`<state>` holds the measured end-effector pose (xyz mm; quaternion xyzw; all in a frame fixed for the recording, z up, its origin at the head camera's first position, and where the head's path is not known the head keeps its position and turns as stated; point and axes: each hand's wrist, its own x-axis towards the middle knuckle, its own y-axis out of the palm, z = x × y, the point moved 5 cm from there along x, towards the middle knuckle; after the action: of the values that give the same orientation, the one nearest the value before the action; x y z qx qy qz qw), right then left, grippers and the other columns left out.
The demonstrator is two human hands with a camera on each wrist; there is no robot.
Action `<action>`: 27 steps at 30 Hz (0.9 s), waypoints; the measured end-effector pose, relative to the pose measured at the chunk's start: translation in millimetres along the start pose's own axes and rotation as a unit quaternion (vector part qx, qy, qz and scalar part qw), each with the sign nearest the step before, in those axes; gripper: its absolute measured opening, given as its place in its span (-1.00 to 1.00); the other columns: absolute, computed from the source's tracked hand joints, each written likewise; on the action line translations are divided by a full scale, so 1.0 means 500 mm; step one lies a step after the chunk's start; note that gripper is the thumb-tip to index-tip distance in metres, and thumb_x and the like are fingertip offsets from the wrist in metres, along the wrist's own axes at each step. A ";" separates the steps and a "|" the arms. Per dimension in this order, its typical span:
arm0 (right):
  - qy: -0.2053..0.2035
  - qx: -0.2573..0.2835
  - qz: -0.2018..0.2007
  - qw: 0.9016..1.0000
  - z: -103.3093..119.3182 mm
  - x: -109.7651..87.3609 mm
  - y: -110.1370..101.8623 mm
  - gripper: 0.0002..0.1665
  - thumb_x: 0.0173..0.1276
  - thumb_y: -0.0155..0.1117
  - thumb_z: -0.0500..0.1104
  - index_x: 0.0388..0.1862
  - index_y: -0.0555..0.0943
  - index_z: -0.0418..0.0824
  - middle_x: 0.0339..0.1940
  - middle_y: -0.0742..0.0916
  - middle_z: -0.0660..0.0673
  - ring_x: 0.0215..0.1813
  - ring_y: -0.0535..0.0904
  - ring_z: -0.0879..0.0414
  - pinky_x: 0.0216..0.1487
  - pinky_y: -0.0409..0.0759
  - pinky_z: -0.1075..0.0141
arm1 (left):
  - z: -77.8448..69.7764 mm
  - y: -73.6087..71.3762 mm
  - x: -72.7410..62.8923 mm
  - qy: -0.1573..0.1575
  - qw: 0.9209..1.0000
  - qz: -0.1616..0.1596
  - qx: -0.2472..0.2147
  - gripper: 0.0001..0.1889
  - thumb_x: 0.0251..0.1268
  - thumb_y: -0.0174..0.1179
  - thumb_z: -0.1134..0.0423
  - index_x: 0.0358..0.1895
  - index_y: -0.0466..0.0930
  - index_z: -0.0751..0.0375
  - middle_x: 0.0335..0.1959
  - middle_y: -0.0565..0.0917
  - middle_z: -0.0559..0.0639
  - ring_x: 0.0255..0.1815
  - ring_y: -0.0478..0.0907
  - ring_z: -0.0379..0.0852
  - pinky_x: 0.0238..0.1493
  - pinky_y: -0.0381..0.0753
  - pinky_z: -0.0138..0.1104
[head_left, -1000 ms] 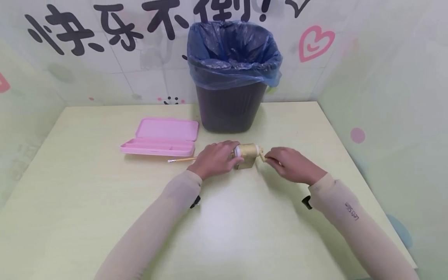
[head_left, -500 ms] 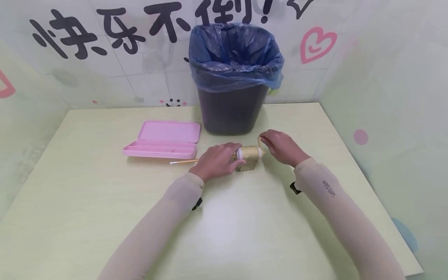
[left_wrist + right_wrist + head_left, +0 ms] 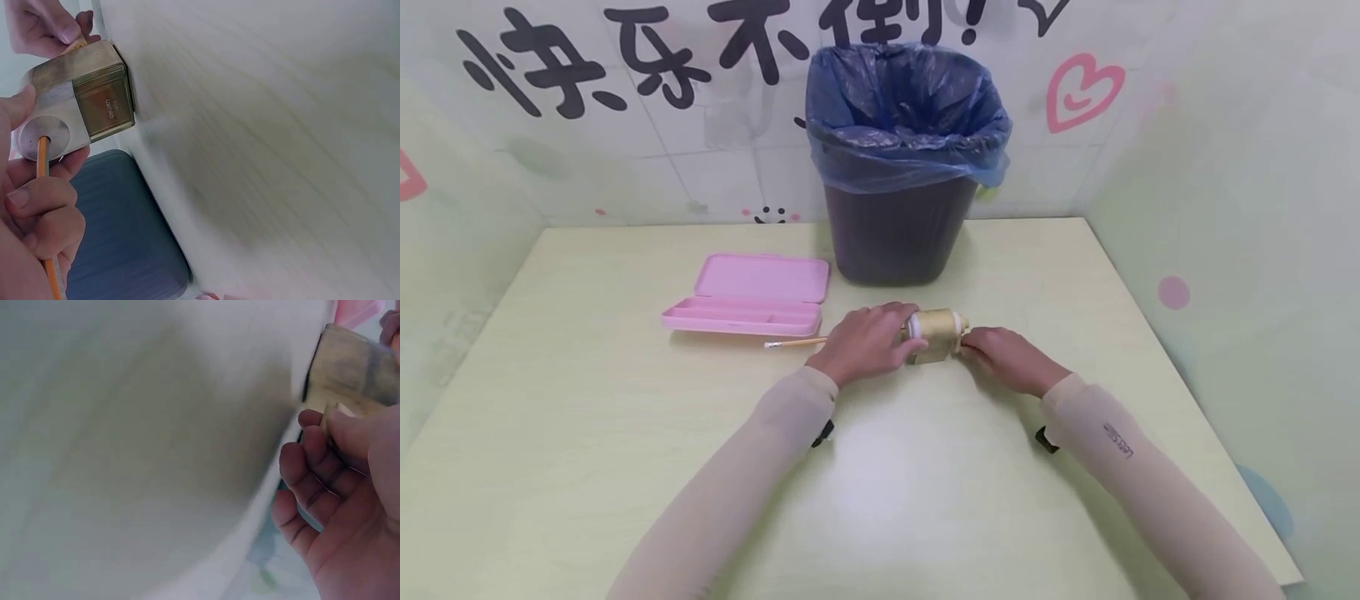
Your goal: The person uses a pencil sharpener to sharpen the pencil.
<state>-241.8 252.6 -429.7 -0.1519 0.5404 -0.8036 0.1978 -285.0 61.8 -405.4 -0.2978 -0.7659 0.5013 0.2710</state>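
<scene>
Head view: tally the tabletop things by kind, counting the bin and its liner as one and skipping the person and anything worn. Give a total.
Open pink plastic pencil case: 1
Dark tapered bin with blue plastic liner: 1
Boxy gold-coloured crank sharpener: 1
Slim yellow-orange pencil: 1
Total: 4

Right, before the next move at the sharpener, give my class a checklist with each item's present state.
1. Pencil inserted into the sharpener: ok.
2. Sharpener upright on the table: ok.
3. Left hand holding the sharpener: ok.
4. Right hand pinching the crank: ok.
5. Pencil tip sharp: cannot tell, hidden inside.
6. Pencil case closed: not ok, lid open.
</scene>
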 end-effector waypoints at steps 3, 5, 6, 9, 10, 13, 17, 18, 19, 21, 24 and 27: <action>-0.018 -0.013 0.007 1.000 0.016 -0.014 -0.012 -0.86 0.43 0.24 -0.32 -0.11 0.67 -0.33 -0.22 0.75 -0.13 -0.14 0.68 -0.01 -0.02 0.61 0.07 | 0.001 -0.001 0.000 0.000 1.000 0.001 0.000 -0.40 0.42 0.14 -0.13 0.34 0.45 0.21 0.19 0.61 0.06 0.01 0.64 0.00 -0.04 0.59 -0.11; -0.026 -0.009 0.014 1.000 0.023 -0.020 -0.021 -0.86 0.42 0.23 -0.33 -0.11 0.68 -0.34 -0.23 0.75 -0.13 -0.16 0.67 0.02 -0.05 0.61 0.08 | 0.001 -0.001 0.000 0.000 1.000 0.001 -0.001 -0.39 0.42 0.14 -0.13 0.34 0.45 0.21 0.19 0.61 0.07 0.03 0.63 0.00 -0.03 0.59 -0.11; -0.029 -0.005 0.017 0.999 0.025 -0.022 -0.025 -0.86 0.42 0.23 -0.34 -0.11 0.68 -0.35 -0.24 0.75 -0.12 -0.19 0.66 0.04 -0.08 0.62 0.10 | 0.001 0.000 0.000 0.000 1.000 0.001 -0.002 -0.39 0.42 0.14 -0.13 0.34 0.45 0.21 0.19 0.62 0.07 0.03 0.63 0.01 -0.03 0.59 -0.11; -0.036 0.011 0.026 0.999 0.026 -0.022 -0.031 -0.89 0.42 0.22 -0.35 -0.16 0.67 -0.33 -0.32 0.72 -0.09 -0.30 0.58 0.13 -0.17 0.59 0.15 | 0.001 0.000 0.000 -0.002 1.000 0.005 -0.004 -0.39 0.42 0.15 -0.13 0.34 0.44 0.22 0.18 0.62 0.07 0.02 0.63 0.00 -0.03 0.59 -0.11; -0.038 0.014 0.026 0.999 0.024 -0.020 -0.030 -0.90 0.43 0.22 -0.34 -0.18 0.67 -0.32 -0.33 0.72 -0.08 -0.31 0.57 0.14 -0.18 0.59 0.16 | 0.000 -0.001 0.000 -0.003 1.000 0.006 -0.005 -0.39 0.42 0.15 -0.13 0.34 0.44 0.22 0.18 0.62 0.07 0.01 0.63 0.00 -0.03 0.59 -0.11; -0.035 0.015 0.024 0.999 0.012 -0.006 -0.021 -0.90 0.43 0.22 -0.32 -0.19 0.68 -0.30 -0.33 0.73 -0.07 -0.29 0.60 0.15 -0.16 0.59 0.16 | -0.001 -0.002 0.000 -0.001 1.000 0.008 -0.008 -0.40 0.42 0.16 -0.12 0.34 0.45 0.21 0.17 0.62 0.07 0.00 0.63 0.00 -0.03 0.59 -0.11; -0.005 0.008 0.013 1.000 -0.011 0.022 -0.009 -0.92 0.43 0.24 -0.28 -0.23 0.67 -0.27 -0.36 0.73 -0.08 -0.30 0.63 0.09 -0.18 0.60 0.12 | -0.003 -0.002 0.000 0.007 1.000 0.008 -0.014 -0.43 0.42 0.17 -0.10 0.32 0.46 0.21 0.12 0.64 0.05 -0.08 0.61 -0.04 -0.08 0.58 -0.13; 0.004 0.006 0.008 1.000 -0.016 0.029 -0.009 -0.92 0.43 0.24 -0.29 -0.24 0.67 -0.27 -0.36 0.73 -0.09 -0.30 0.64 0.06 -0.18 0.60 0.10 | -0.004 -0.002 0.000 0.008 1.000 0.009 -0.015 -0.43 0.42 0.16 -0.10 0.31 0.46 0.21 0.11 0.64 0.04 -0.10 0.61 -0.05 -0.09 0.58 -0.14; 0.013 0.003 0.005 1.000 -0.020 0.036 -0.010 -0.93 0.42 0.24 -0.30 -0.27 0.66 -0.26 -0.38 0.72 -0.10 -0.31 0.64 0.03 -0.18 0.60 0.08 | -0.004 -0.002 0.000 0.009 1.000 0.009 -0.017 -0.43 0.42 0.16 -0.10 0.30 0.47 0.21 0.09 0.64 0.03 -0.14 0.59 -0.07 -0.12 0.58 -0.15; 0.024 0.000 -0.003 1.000 -0.026 0.050 -0.015 -0.93 0.40 0.24 -0.34 -0.26 0.66 -0.27 -0.34 0.73 -0.12 -0.27 0.66 -0.01 -0.15 0.61 0.04 | -0.003 -0.003 0.000 0.008 1.000 0.010 -0.018 -0.44 0.42 0.16 -0.10 0.30 0.47 0.21 0.06 0.65 0.02 -0.17 0.58 -0.08 -0.15 0.58 -0.16; 0.031 -0.006 -0.024 0.999 -0.029 0.069 -0.030 -0.87 0.41 0.19 -0.37 -0.16 0.68 -0.32 -0.24 0.75 -0.19 -0.16 0.69 -0.10 -0.05 0.60 0.00 | -0.002 -0.004 -0.001 0.006 1.000 0.011 -0.017 -0.44 0.42 0.16 -0.10 0.31 0.47 0.20 0.06 0.65 0.01 -0.18 0.58 -0.09 -0.14 0.58 -0.17; 0.029 -0.011 -0.050 0.998 -0.025 0.080 -0.051 -0.79 0.49 0.14 -0.32 -0.02 0.66 -0.35 -0.14 0.75 -0.22 -0.07 0.68 -0.14 0.03 0.57 -0.03 | 0.001 -0.004 -0.002 0.004 1.000 0.012 -0.017 -0.44 0.43 0.15 -0.10 0.31 0.46 0.20 0.07 0.65 0.02 -0.16 0.59 -0.08 -0.13 0.58 -0.16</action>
<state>-286.6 251.8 -409.3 -0.1574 0.5468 -0.8104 0.1395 -284.8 60.2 -403.7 -0.3136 -0.7696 0.4899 0.2634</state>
